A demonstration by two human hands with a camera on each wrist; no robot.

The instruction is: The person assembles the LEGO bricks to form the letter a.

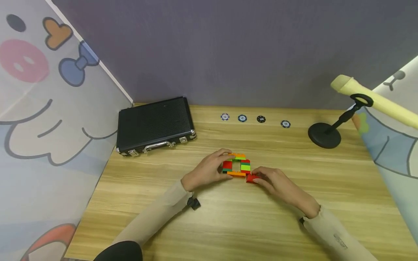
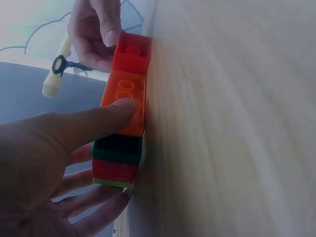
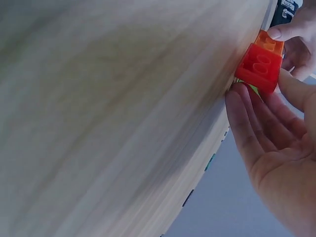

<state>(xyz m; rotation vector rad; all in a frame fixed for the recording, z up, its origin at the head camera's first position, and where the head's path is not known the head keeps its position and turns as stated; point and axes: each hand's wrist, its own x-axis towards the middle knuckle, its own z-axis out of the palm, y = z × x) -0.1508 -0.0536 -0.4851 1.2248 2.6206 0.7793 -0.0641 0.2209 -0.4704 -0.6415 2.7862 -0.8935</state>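
Observation:
A small square ring of toy building bricks (image 1: 245, 168), in orange, red, lime and dark green, lies on the wooden table with a gap in its middle. My left hand (image 1: 205, 170) holds the ring from its left side. The left thumb presses an orange brick (image 2: 131, 111) on the near side, and the fingers reach round to the far side. At the ring's near right corner is a red brick (image 1: 250, 178), hollow underside facing me. My right hand (image 1: 281, 185) pinches this brick between thumb and fingers, its end against the orange brick or very close.
A black briefcase (image 1: 155, 125) lies at the back left. Several poker chips, one a black chip (image 1: 261, 119), are spread along the back edge. A black stand (image 1: 324, 135) with a pale yellow microphone (image 1: 375, 95) is at the right. Walls border the back and sides.

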